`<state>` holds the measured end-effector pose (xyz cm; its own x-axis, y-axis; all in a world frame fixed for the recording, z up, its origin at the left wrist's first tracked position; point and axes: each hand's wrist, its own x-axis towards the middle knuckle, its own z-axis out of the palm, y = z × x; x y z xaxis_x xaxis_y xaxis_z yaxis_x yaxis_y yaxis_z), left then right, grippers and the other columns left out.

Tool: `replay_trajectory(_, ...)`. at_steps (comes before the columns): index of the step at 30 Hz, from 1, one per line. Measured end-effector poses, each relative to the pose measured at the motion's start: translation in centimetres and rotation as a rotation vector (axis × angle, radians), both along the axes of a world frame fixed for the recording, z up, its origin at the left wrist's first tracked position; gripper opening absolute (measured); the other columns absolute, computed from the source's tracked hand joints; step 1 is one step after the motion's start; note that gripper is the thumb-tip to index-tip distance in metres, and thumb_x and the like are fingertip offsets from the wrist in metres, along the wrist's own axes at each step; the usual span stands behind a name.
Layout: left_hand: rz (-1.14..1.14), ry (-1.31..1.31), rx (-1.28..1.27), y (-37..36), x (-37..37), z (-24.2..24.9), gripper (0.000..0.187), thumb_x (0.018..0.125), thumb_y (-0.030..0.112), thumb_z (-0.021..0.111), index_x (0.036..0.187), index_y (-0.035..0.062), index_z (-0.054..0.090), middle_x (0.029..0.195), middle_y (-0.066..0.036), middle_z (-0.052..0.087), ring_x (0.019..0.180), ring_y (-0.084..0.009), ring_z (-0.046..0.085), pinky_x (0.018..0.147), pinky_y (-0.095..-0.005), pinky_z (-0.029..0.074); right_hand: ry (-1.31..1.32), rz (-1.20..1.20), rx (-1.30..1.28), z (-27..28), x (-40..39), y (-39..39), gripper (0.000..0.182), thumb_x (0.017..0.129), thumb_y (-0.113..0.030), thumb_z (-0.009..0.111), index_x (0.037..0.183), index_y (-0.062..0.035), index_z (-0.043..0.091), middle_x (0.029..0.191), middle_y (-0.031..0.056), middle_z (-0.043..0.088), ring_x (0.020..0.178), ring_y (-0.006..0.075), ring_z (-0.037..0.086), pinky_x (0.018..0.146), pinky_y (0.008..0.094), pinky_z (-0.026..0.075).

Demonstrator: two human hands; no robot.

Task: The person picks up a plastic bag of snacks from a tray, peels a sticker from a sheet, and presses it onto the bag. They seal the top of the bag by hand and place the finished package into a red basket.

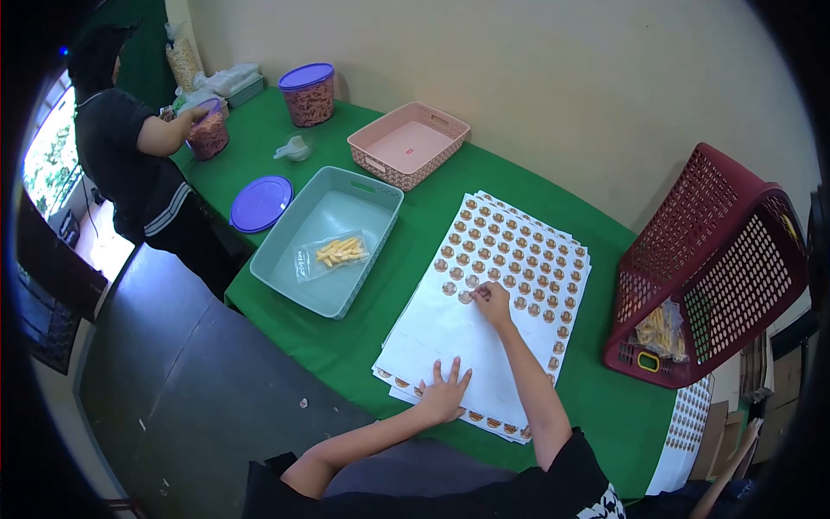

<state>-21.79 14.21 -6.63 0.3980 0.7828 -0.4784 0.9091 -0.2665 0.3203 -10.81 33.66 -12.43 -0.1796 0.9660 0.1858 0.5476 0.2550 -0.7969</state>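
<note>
A stack of white sticker sheets (456,333) lies in front of me, printed with rows of round brown stickers; the lower middle of the top sheet is bare. My left hand (443,395) rests flat on the lower part of the top sheet, fingers spread. Higher up, my right hand (493,303) pinches at the edge of a round sticker (466,297) at the end of a row, thumb and fingertip together. To the left, a pale green basket (285,221) contains a clear plastic bag of yellow stick snacks (341,251).
A pink basket (367,138), a purple lid (262,204), a scoop (296,149) and a purple-lidded tub (309,99) sit on the green table. A maroon basket (670,251) with snack bags (661,333) lies tipped at right. Another person (130,147) reaches into a tub (209,138).
</note>
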Motion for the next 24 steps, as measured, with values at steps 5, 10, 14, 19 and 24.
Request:
replay_trajectory(5, -0.002, 0.003, 0.021, -0.1, 0.1, -0.5, 0.081, 0.071, 0.040, 0.058, 0.131, 0.0142, 0.011, 0.136, -0.018, -0.002, 0.117, -0.0516, 0.012, 0.077, -0.0617, 0.036, 0.052, -0.056, 0.083, -0.6, -0.9, -0.7, 0.013, 0.063, -0.008, 0.066, 0.072, 0.0009, 0.062, 0.067, 0.0109, 0.055, 0.056, 0.0174, 0.055, 0.056, 0.0265, 0.045)
replay_trajectory(10, -0.002, 0.006, 0.023, 0.0, 0.1, -0.5, 0.081, 0.071, 0.040, 0.058, 0.131, 0.0136, 0.011, 0.136, -0.018, -0.001, 0.116, -0.0520, 0.011, 0.076, -0.0625, 0.036, -0.067, -0.094, 0.067, 0.3, -1.3, -1.0, 0.014, 0.064, -0.010, 0.065, 0.074, -0.0010, 0.063, 0.067, 0.0108, 0.055, 0.059, 0.0194, 0.056, 0.057, 0.0285, 0.045)
replay_trajectory(14, -0.002, -0.001, -0.002, 0.1, 0.2, -0.3, 0.081, 0.071, 0.040, 0.058, 0.131, 0.0137, 0.011, 0.135, -0.019, -0.002, 0.117, -0.0518, 0.010, 0.077, -0.0629, 0.035, -0.077, -0.118, 0.045, 0.3, -1.5, -1.1, 0.014, 0.065, -0.012, 0.064, 0.074, -0.0027, 0.063, 0.068, 0.0111, 0.055, 0.060, 0.0208, 0.056, 0.057, 0.0306, 0.044)
replay_trajectory(19, -0.005, -0.005, 0.005, 0.0, 0.2, -0.5, 0.081, 0.071, 0.040, 0.058, 0.131, 0.0139, 0.011, 0.135, -0.019, -0.002, 0.117, -0.0521, 0.010, 0.077, -0.0631, 0.035, -0.057, -0.088, 0.036, 0.1, -1.3, -0.7, 0.012, 0.065, -0.012, 0.063, 0.073, -0.0027, 0.063, 0.069, 0.0119, 0.055, 0.061, 0.0225, 0.055, 0.058, 0.0322, 0.044)
replay_trajectory(24, -0.002, 0.001, -0.016, 0.1, 0.3, -0.5, 0.080, 0.071, 0.039, 0.058, 0.131, 0.0147, 0.011, 0.136, -0.019, -0.003, 0.116, -0.0523, 0.011, 0.077, -0.0631, 0.035, -0.132, -0.077, 0.021, -0.2, -1.2, 0.0, 0.015, 0.065, -0.013, 0.064, 0.071, 0.0002, 0.061, 0.067, 0.0132, 0.056, 0.058, 0.0222, 0.055, 0.056, 0.0314, 0.044)
